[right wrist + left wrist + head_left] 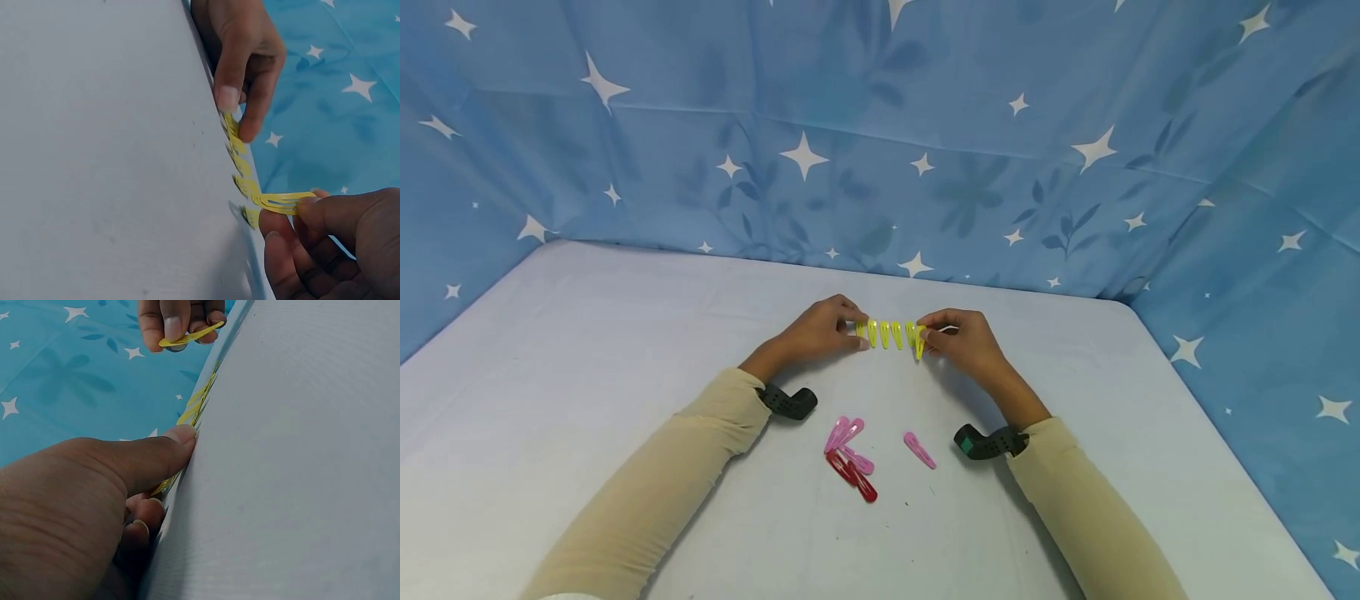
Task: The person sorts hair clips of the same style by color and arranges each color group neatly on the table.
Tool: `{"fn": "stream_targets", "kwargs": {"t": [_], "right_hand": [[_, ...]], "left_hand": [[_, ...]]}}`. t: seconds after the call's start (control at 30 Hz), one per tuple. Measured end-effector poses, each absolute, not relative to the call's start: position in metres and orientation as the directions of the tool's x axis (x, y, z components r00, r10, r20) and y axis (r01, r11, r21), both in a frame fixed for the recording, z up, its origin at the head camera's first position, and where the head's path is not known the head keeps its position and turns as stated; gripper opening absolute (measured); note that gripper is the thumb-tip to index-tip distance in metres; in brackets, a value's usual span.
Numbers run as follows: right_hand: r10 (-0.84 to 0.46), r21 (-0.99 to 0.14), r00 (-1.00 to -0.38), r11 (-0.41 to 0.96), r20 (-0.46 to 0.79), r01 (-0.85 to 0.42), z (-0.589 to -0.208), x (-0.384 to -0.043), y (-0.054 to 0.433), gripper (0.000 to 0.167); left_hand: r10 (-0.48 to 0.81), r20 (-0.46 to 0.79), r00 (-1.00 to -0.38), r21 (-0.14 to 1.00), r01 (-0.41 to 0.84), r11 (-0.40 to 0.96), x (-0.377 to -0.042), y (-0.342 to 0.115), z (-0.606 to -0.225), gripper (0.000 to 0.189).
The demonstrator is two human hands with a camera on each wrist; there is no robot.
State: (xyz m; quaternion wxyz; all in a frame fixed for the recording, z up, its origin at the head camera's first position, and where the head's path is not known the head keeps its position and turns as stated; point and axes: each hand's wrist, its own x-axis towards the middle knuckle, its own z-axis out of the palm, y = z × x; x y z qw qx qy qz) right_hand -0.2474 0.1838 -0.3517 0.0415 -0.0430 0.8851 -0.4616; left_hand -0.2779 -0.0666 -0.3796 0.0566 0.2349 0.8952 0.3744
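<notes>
Several yellow snap hair clips (885, 334) stand in a side-by-side row on the white table, seen nearly edge-on in both wrist views. At the row's left end my left hand (822, 332) holds the end clip (861, 330) between thumb and forefinger, partly covering it. My right hand (968, 340) pinches another yellow hair clip (281, 202) by one end between thumb and fingers. That clip is raised off the cloth at the row's right end, its free tip overlapping the row in the right wrist view. In the left wrist view the right fingers (175, 325) hold it above the table.
Nearer the body lie a small pile of pink hair clips (837, 433) and red hair clips (864, 485), some overlapping. One pink clip (919, 450) lies apart to their right. A blue star-patterned curtain (850, 150) hangs behind the white-covered table (625, 333).
</notes>
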Motion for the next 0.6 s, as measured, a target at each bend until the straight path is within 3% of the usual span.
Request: {"fn": "stream_targets", "kwargs": {"t": [0.6], "right_hand": [[-0.063,-0.779,-0.995,0.626,-0.073,0.018,-0.358,-0.272,0.188,0.022]], "left_hand": [[0.464,0.087,-0.881,0.693,0.389,0.607,-0.277,-0.066,-0.378,0.049]]}}
